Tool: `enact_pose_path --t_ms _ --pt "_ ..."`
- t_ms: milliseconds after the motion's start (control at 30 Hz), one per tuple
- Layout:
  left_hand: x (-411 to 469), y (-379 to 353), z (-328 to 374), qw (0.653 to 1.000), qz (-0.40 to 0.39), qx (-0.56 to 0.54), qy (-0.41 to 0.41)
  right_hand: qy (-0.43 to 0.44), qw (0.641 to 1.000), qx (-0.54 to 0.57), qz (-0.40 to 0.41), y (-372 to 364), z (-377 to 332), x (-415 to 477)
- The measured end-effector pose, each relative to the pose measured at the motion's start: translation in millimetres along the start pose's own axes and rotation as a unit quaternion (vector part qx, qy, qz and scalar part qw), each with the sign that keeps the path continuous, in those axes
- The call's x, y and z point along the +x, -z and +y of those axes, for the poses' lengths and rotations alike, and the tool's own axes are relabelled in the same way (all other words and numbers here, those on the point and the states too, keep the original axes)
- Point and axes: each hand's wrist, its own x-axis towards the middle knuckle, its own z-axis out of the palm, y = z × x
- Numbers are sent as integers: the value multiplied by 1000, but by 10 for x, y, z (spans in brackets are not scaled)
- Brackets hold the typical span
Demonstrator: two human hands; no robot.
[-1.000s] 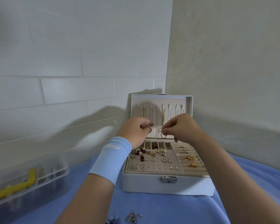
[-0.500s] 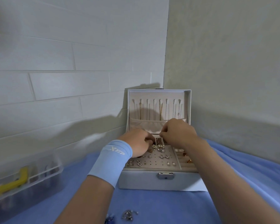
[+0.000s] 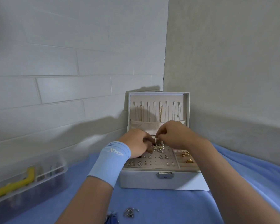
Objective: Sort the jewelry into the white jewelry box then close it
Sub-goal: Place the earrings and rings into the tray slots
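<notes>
Box: white jewelry box [image 3: 162,181], lid up.
Right hand [image 3: 174,135]: fingers curled, pinching a small jewelry piece [image 3: 157,138] over the back compartments.
Left hand [image 3: 136,143]: fingers curled; grip unclear.

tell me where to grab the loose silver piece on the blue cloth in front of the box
Pinch the wider looped body of the silver piece from straight above, fingers at its two long sides. It lies flat on the blue cloth, so nothing offers a side hold, and the thin end pointing right looks too slight to grip. Finer detail is too small to tell.
</notes>
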Motion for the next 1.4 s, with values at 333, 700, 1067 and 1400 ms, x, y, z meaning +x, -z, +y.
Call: enact_pose_path --t_ms 333,700,1067,1400 --pt "-697 325 -74 999 7 13 39 97 989 20 -112 81 -695 -644" --pt "-1233 248 -215 977 -186 64 79 123 943 -113 -288 -434 -951 -996" --pt "-1155 -36 -151 977 -205 55 36 110 951 -83 -275 -185 -772 -916" --pt "-1199 219 -232 988 -144 -56 32 83 956 94 -264 -63 -795 -959"
